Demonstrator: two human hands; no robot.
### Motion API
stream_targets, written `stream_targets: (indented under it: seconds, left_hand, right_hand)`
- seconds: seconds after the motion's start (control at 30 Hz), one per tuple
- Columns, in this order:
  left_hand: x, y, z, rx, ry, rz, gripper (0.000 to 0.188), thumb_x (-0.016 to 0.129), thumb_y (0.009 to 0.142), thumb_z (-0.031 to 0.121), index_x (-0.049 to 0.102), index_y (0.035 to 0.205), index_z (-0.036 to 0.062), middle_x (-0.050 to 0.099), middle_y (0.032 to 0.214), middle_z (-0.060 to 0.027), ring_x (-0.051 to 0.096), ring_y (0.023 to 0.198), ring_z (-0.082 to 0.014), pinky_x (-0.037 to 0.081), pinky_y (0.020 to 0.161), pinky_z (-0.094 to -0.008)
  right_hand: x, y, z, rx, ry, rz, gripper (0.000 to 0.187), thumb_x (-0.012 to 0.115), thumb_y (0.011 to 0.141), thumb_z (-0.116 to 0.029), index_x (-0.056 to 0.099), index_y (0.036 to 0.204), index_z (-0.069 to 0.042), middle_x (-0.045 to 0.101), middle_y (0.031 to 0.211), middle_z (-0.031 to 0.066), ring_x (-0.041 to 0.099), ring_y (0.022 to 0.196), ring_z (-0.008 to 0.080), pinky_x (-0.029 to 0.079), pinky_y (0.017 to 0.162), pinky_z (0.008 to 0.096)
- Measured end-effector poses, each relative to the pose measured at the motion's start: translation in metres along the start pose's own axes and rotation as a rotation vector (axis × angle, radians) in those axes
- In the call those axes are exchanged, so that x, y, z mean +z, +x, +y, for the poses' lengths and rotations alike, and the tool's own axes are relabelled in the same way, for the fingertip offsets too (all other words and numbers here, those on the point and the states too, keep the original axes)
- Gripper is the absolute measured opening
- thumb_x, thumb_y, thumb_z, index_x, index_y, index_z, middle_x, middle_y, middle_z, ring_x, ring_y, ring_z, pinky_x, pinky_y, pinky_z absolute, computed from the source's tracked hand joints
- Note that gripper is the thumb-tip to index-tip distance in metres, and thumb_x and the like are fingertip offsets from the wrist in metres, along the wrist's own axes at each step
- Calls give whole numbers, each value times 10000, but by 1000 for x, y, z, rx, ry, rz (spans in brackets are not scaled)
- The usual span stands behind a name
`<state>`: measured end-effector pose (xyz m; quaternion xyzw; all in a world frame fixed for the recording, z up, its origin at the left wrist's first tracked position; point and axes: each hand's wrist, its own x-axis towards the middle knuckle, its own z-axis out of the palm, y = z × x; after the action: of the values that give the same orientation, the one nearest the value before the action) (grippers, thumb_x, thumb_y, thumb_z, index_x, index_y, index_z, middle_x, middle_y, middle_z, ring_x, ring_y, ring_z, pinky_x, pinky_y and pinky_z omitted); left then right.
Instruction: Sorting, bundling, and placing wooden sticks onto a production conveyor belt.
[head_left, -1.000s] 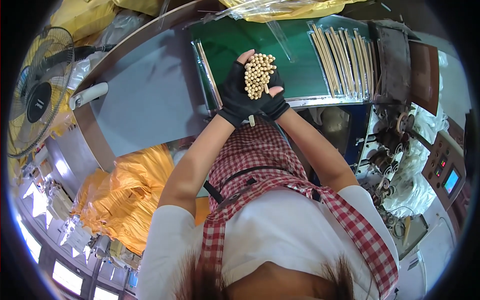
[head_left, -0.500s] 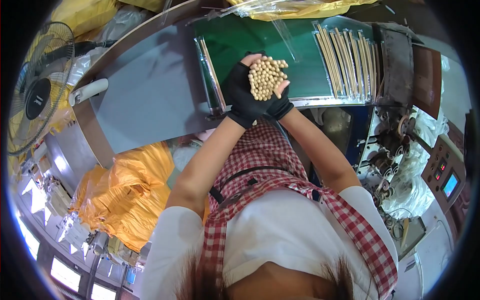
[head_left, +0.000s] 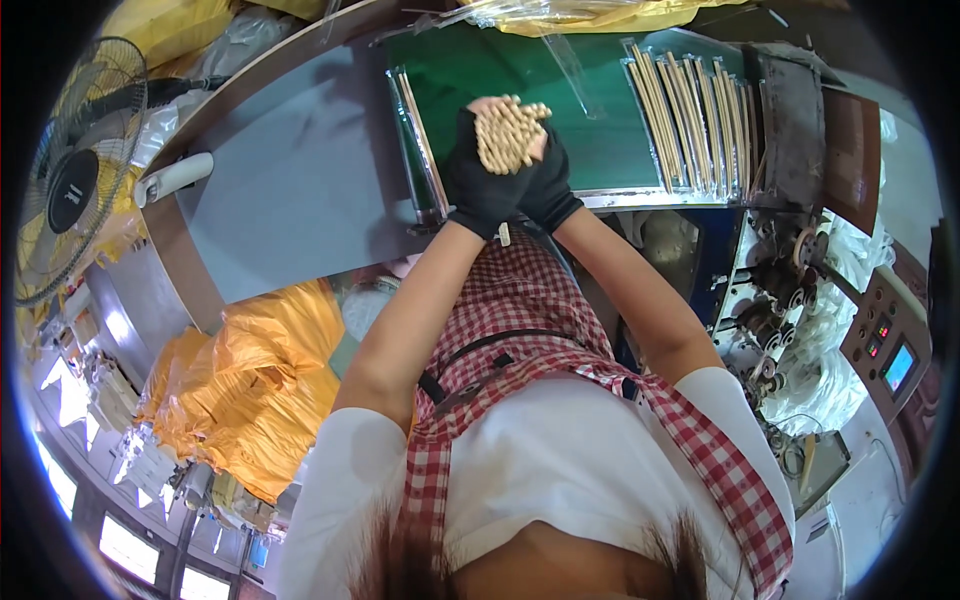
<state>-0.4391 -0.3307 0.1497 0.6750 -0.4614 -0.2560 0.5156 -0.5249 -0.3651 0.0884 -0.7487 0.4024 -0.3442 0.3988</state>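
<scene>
A thick bundle of pale wooden chopsticks [head_left: 508,135] stands between my hands, its round ends facing up and blurred by motion. In a black fingerless glove, my left hand [head_left: 478,178] wraps the bundle's left side. My right hand [head_left: 549,175], gloved the same way, closes round its right side, with the fingertips near the stick ends. Both hands are over the front of a green belt [head_left: 600,150]. Just left of them lies a pair of chopsticks in a clear sleeve [head_left: 418,145]. The bundle's lower part is hidden by my gloves.
A row of sleeved chopsticks [head_left: 695,125] lies on the belt's right end, beside a dark metal block [head_left: 792,130]. To the left is a grey tabletop [head_left: 290,180], with a fan [head_left: 75,185] beyond it. An orange plastic bag [head_left: 255,380] hangs below; a control panel [head_left: 885,345] stands right.
Both hands have shifted slightly up and to the left with the bundle. The stick ends, seen as sharp dots before, now look tilted and smeared.
</scene>
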Motion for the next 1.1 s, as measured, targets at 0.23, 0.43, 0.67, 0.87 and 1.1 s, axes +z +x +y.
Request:
stream_targets:
  seconds: [0.23, 0.43, 0.67, 0.87, 1.1]
  left_hand:
    - [-85, 58, 12, -937, -1209, -25, 266, 620, 822, 195, 547, 1040, 59, 589, 859, -73, 600, 750, -218, 521, 678, -342]
    - [-185, 91, 23, -633, -1470, -240, 409, 624, 720, 341, 481, 981, 60, 548, 882, -138, 591, 785, -283, 510, 680, -376]
    - [-230, 105, 161, -474, -1720, -484, 372, 649, 806, 275, 504, 1022, 9, 567, 1019, -106, 561, 971, -200, 446, 929, -340]
    - [-266, 105, 161, -661, -1988, -249, 461, 503, 897, 401, 530, 1088, -17, 601, 1042, -223, 623, 898, -344, 521, 830, -425]
    - [-267, 104, 151, -723, -2310, -382, 339, 565, 879, 304, 551, 1084, 34, 592, 1028, -115, 588, 932, -190, 489, 870, -324]
  right_hand:
    - [-59, 64, -153, 113, -365, -466, 726, 702, 717, -409, 399, 1220, 18, 612, 959, 234, 613, 862, 375, 492, 741, 425]
    - [-101, 133, -238, -135, 377, -880, 637, 590, 841, -507, 530, 1198, 17, 612, 1061, 204, 593, 982, 243, 454, 851, 326]
    - [-95, 142, -299, 29, 1115, -892, 418, 375, 981, -407, 582, 1181, -105, 638, 1085, 5, 606, 938, 76, 485, 795, 223]
    - [-90, 126, -321, 66, 1359, -804, 402, 401, 976, -398, 610, 1112, -83, 656, 1043, 28, 645, 878, 105, 536, 656, 245]
    - [-100, 113, -331, 178, 1400, -828, 489, 482, 950, -419, 492, 1264, -45, 565, 1213, 20, 532, 1087, 80, 401, 946, 231]
